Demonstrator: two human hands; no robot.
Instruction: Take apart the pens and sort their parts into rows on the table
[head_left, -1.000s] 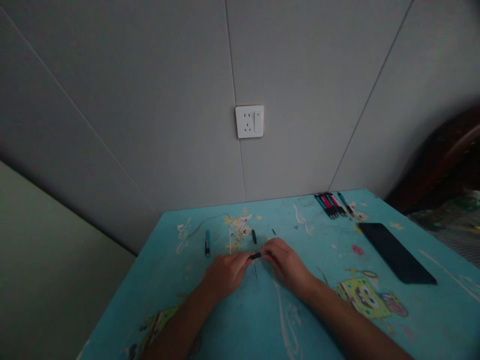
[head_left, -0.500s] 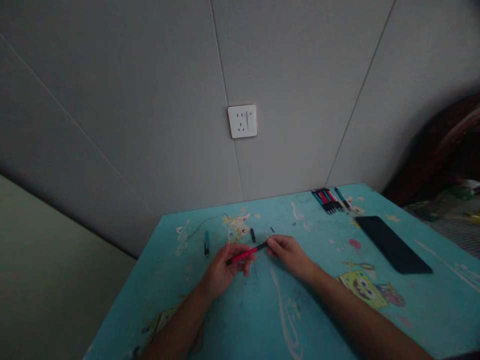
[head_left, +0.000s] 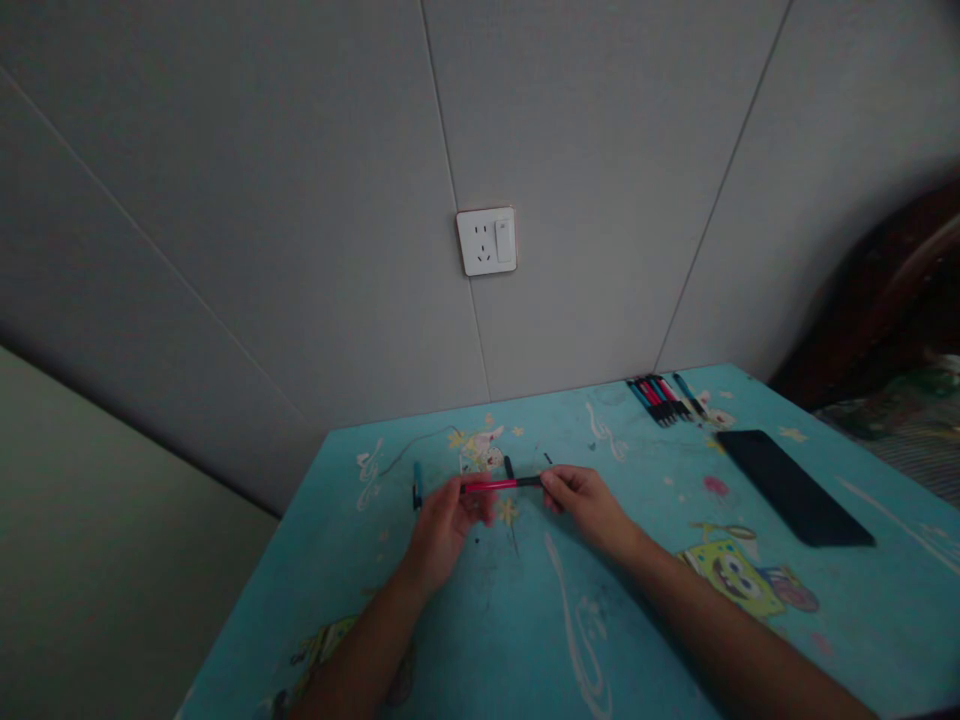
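A red and black pen (head_left: 491,486) is held almost level above the table between my two hands. My left hand (head_left: 441,525) is closed around its red end, with some fingers smeared by motion. On the other side, my right hand (head_left: 581,500) pinches the black end between thumb and fingers. Just behind the pen lies a short black piece, perhaps a cap (head_left: 509,466). A tiny dark bit (head_left: 548,458) rests beyond my right fingertips. Left of my left hand is a blue and black pen part (head_left: 418,484).
The table has a turquoise cartoon-print cover (head_left: 525,620). Several pens (head_left: 657,402) lie side by side at the far right, with a blue pen (head_left: 688,394) near them. A dark flat rectangle (head_left: 795,490) lies at right. Behind stands a grey wall with a socket (head_left: 487,242).
The pen has swung from a slant to nearly level, its red end rising. My right hand has shifted slightly right; both hands keep hold of the pen.
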